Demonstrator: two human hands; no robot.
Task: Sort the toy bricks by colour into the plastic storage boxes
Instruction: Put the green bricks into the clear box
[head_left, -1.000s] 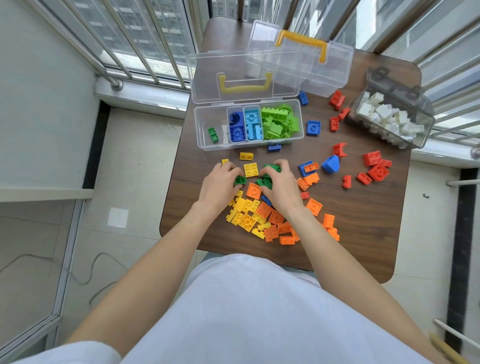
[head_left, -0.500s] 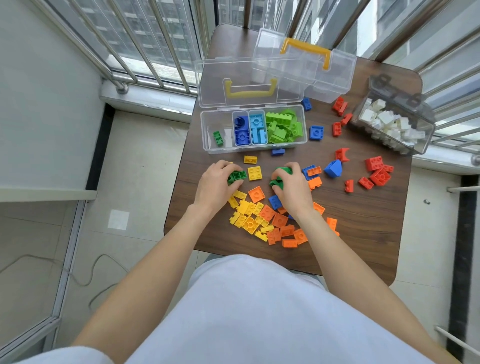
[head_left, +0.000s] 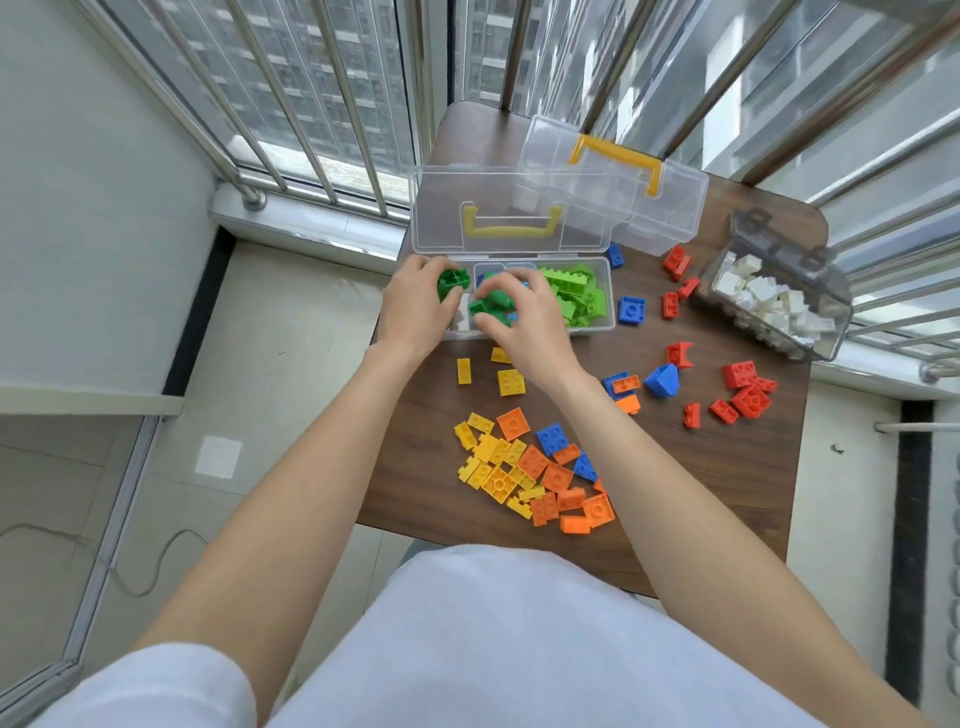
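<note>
While dark green bricks (head_left: 453, 282) sit gripped in the left hand (head_left: 415, 306) over the left end of the open clear box (head_left: 602, 325), the right hand (head_left: 524, 322) clutches more green bricks (head_left: 492, 306) just beside it. Light green bricks (head_left: 574, 293) fill the box's right end. Yellow and orange bricks (head_left: 524, 470) lie near the table's (head_left: 727, 478) front edge.

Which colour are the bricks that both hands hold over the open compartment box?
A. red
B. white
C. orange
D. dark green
D: the left hand grips a dark green brick and the right hand holds more dark green bricks above the left end of the compartment box.
</note>
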